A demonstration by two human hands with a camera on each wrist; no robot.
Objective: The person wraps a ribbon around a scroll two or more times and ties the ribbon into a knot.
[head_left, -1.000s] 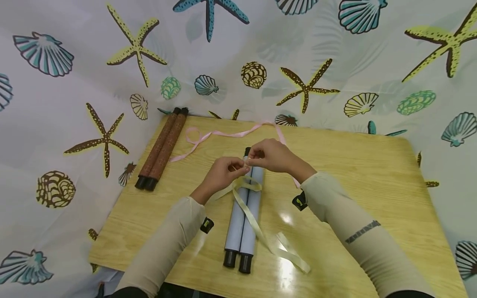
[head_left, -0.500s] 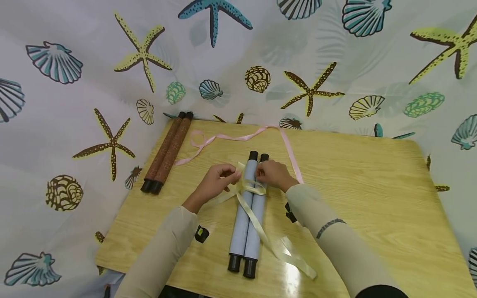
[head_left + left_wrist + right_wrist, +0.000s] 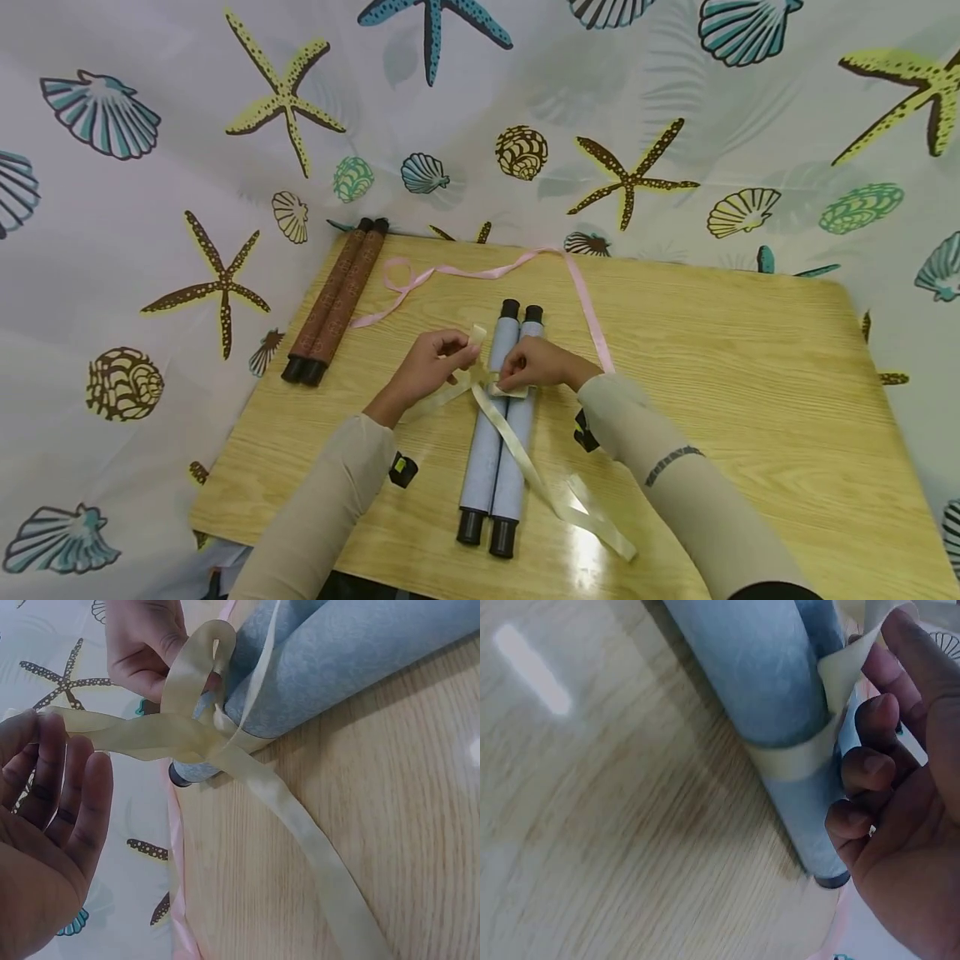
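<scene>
Two light-blue patterned rolls [image 3: 482, 467] with black end caps lie side by side on the wooden table. A cream ribbon [image 3: 292, 817] goes round both of them near their far ends, crossing on top. My left hand [image 3: 435, 362], just left of the rolls, pinches one part of the ribbon between thumb and forefinger, drawn up and leftward. Over the rolls, my right hand [image 3: 543, 364] pinches a looped part of the same ribbon, also seen in the right wrist view [image 3: 847, 671]. One long ribbon tail trails to the lower right. Fingers partly hide the crossing.
Two brown patterned rolls [image 3: 337, 304] with black caps lie at the table's left edge. A pink ribbon [image 3: 487, 272] curves along the back and down behind my right wrist. A shell-and-starfish printed cloth [image 3: 450, 100] hangs behind the table [image 3: 720, 400].
My hands were together above the rolls, then parted. My left hand went left with ribbon; my right hand dropped to the rolls and now holds a ribbon loop near the crossing.
</scene>
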